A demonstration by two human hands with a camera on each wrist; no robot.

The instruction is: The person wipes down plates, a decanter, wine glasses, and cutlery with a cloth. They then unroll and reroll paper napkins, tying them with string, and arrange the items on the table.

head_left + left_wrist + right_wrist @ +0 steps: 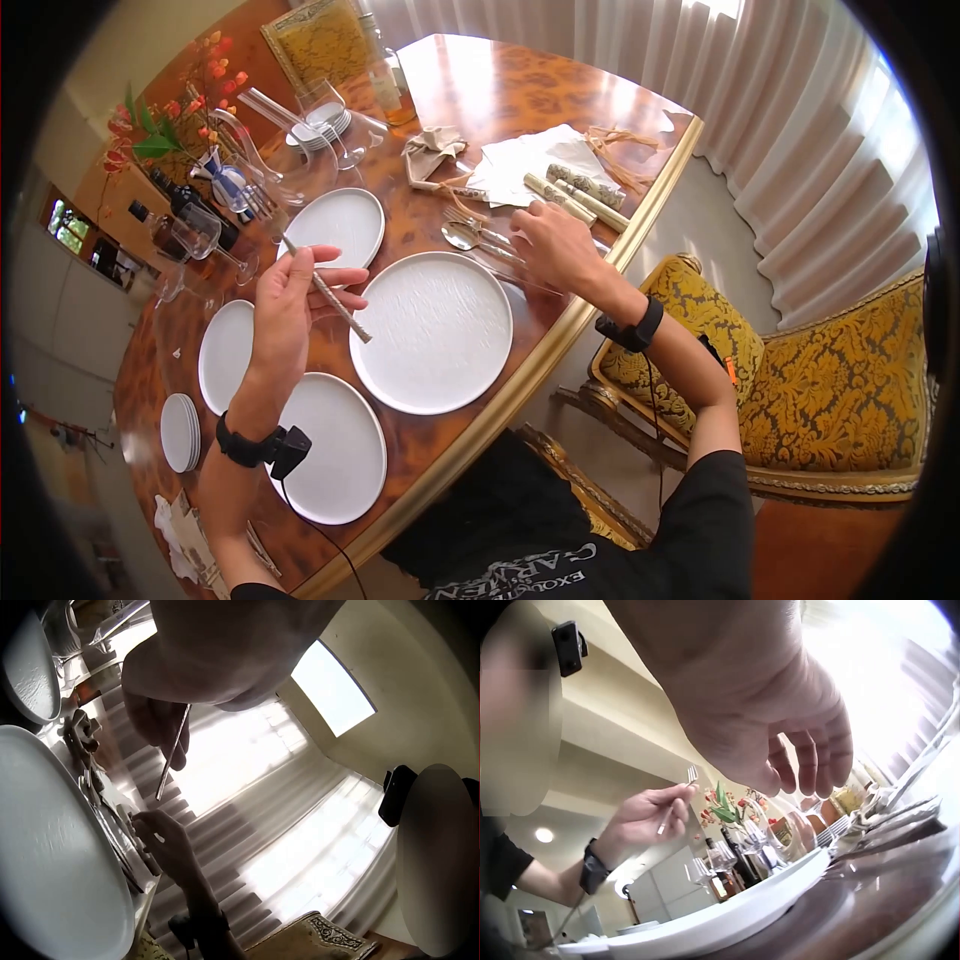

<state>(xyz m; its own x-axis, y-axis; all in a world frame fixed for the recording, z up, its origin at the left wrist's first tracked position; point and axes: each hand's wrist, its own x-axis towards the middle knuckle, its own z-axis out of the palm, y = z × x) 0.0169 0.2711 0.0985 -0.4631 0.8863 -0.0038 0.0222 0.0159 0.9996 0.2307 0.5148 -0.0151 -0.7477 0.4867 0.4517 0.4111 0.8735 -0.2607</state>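
Note:
The left hand [285, 305] pinches a fork [330, 292] by its handle between thumb and fingers, held up over the table with the tines toward the glasses. In the right wrist view that fork [692, 775] shows tines upward. Above the cutlery beside the large white plate [432, 332], the right hand [562, 252] hangs palm down, fingers loosely bent, nothing seen in its grasp in the right wrist view [780, 727]. A spoon [460, 236] and other cutlery lie under and beside its fingertips.
More white plates [335, 450] lie to the left. Glasses [200, 232], bottles and red flowers [215, 75] stand at the back left. Rolled napkins [590, 190], a white cloth [525, 155] and a beige cloth [432, 150] lie farther back. A yellow patterned chair [830, 400] stands right.

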